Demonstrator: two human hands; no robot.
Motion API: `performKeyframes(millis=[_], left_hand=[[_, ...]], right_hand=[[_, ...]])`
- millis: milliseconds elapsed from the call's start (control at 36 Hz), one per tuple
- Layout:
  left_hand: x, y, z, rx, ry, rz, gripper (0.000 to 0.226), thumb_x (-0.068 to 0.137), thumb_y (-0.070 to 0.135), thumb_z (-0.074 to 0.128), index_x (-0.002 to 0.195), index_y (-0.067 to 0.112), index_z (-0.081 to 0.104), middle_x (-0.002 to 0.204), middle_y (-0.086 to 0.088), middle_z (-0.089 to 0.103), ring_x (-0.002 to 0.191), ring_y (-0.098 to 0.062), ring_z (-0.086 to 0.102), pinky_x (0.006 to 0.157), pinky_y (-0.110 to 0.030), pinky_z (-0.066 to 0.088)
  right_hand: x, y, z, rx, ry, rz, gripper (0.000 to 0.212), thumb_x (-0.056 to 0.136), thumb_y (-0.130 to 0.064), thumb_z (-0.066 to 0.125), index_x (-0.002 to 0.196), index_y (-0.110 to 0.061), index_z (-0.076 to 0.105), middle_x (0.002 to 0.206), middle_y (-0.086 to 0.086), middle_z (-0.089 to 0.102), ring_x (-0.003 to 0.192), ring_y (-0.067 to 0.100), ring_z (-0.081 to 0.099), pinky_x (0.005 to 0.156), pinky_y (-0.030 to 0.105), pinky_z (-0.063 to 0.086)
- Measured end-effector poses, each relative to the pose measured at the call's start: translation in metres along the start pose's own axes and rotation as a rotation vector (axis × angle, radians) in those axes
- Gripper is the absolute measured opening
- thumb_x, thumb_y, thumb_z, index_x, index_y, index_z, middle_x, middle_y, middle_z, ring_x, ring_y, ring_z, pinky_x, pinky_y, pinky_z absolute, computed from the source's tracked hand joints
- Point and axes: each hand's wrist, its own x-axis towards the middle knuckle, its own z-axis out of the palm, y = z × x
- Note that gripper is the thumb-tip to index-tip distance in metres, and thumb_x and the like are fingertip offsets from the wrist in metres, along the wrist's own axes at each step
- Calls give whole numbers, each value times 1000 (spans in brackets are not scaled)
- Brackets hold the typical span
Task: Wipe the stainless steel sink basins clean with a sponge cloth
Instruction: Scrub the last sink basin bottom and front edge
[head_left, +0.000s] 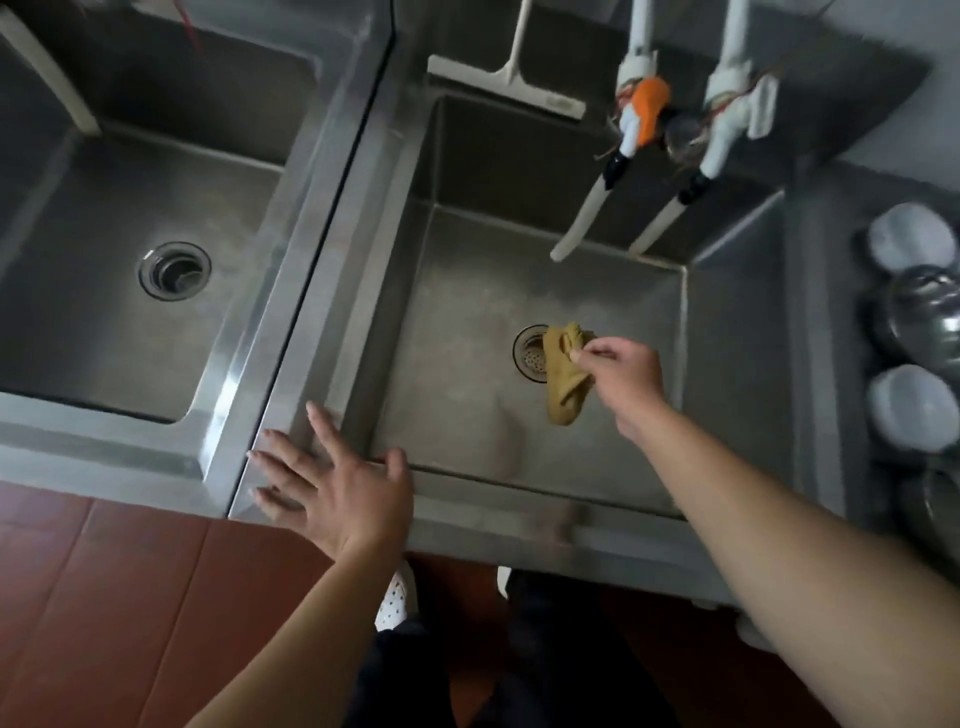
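A steel sink unit stands on red floor tiles. A white squeegee lies on its back rim. Steel bowls sit on its right ledge.

No legible text, label, brand, number or sign appears on any surface in the head view.

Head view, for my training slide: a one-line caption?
Right hand pinches a yellow cloth over the right basin; left hand rests on its rim.
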Motion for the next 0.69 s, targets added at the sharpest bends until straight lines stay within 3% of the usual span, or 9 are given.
performKeyframes(millis=[83,194,278,361,417,472,556,639,694], left_hand=[[-6,2,-20,-214,-137,293,96,86,51,62,158,36,1,166,-11,-7,152,-30,-14,121,-56,-5],[-27,43,-60,-363,-495,842,84,83,59,67,152,47,20,162,8,19,149,-18,16,121,-52,16],[-45,83,-93,-654,-750,800,95,78,43,80,152,44,21,153,6,37,134,-11,40,111,-43,38],[-47,107,-127,-815,-773,808,59,83,18,78,135,32,53,115,8,69,102,-10,68,85,-34,59],[-42,118,-154,-741,-724,868,30,86,15,74,108,33,66,86,14,74,78,-4,72,67,-25,58],[-35,127,-180,-556,-691,933,26,89,17,70,102,40,65,83,12,73,72,-5,72,57,-27,59],[-27,141,-210,-259,-659,1045,29,92,19,66,116,35,66,97,4,70,86,-17,71,69,-34,62],[-35,153,-230,-103,-756,1114,34,94,14,62,123,31,65,109,-2,69,96,-19,68,82,-32,56],[-42,160,-236,-61,-795,1140,37,93,11,62,124,32,65,113,-2,67,99,-19,66,86,-33,54]], right_hand=[[-34,-27,-21,61,-53,-36,12,82,-10,78,80,-19,70,88,2,71,85,19,67,82,32,54],[-80,-63,-41,263,-153,-36,9,85,-6,74,85,-13,68,87,8,71,88,27,70,80,40,60],[-113,-89,-55,492,-295,-54,5,89,-4,67,88,-9,67,86,8,72,86,25,71,74,39,60],[-137,-111,-79,545,-454,-64,12,90,-7,65,101,-11,67,103,12,71,95,26,70,80,46,60],[-147,-121,-96,323,-445,-96,21,90,-9,67,109,-17,67,108,10,69,98,25,68,82,47,59],[-152,-127,-113,18,-287,-164,31,88,-13,72,117,-24,66,115,6,67,103,24,65,83,44,58],[-154,-132,-136,-240,-159,-303,62,81,-23,81,136,-33,53,136,3,53,112,22,58,88,38,53],[-153,-135,-150,-340,-340,-438,95,72,-33,86,149,-46,31,155,1,36,130,14,42,89,22,39],[-147,-137,-151,-386,-464,-470,100,69,-38,86,149,-49,26,156,-2,35,131,8,35,85,13,33]])
